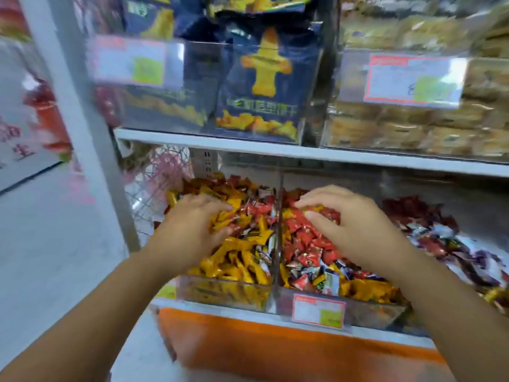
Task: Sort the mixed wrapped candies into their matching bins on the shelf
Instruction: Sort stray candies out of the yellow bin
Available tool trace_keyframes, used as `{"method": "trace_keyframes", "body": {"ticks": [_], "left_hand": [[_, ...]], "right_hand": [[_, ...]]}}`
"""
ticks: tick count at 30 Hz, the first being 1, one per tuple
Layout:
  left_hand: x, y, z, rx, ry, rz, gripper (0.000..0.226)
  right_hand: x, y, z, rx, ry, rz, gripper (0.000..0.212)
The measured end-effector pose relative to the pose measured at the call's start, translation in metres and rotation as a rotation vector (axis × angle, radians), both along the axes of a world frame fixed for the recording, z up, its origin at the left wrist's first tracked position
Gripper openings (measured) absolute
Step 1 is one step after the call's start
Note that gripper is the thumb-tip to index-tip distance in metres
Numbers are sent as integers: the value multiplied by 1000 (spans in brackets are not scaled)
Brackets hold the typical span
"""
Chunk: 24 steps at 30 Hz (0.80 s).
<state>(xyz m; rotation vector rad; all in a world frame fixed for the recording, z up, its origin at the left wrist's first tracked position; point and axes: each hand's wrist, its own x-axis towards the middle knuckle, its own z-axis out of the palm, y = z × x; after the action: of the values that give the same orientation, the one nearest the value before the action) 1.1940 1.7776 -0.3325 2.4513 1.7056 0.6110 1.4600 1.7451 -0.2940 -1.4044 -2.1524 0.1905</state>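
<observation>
Just left of the clear divider [278, 216], the left hand [190, 230] curls fingers and thumb round yellow candies [239, 260] heaped there, while just right of it the right hand [355, 224] clutches red candies [308, 244].

A white shelf [275, 150] runs above the fingers [219, 207], carrying dark blue snack bags [261, 86] and clear boxes of biscuits [413, 128]. Left of them a white post [82, 106] stands on grey floor [41, 257]; an orange strip [275, 348] lies below.
</observation>
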Motion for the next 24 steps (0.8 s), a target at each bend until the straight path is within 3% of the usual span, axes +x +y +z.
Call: {"method": "trace_keyframes", "body": {"ticks": [3, 10, 16, 22, 24], "left_hand": [[-40, -8, -17, -106, -34, 14, 40], [-64, -6, -43, -113, -100, -37, 39], [-53, 13, -51, 0, -75, -36, 39], [-26, 27, -48, 25, -9, -74, 60], [-21, 30, -48, -36, 69, -44, 61]], "right_hand": [[-43, 21, -5, -102, -115, 93, 23], [-89, 71, -22, -354, -524, 102, 35], [-99, 95, -36, -336, -758, 86, 49], [-96, 95, -38, -278, -619, 147, 20], [-89, 97, -32, -345, -435, 162, 10]]}}
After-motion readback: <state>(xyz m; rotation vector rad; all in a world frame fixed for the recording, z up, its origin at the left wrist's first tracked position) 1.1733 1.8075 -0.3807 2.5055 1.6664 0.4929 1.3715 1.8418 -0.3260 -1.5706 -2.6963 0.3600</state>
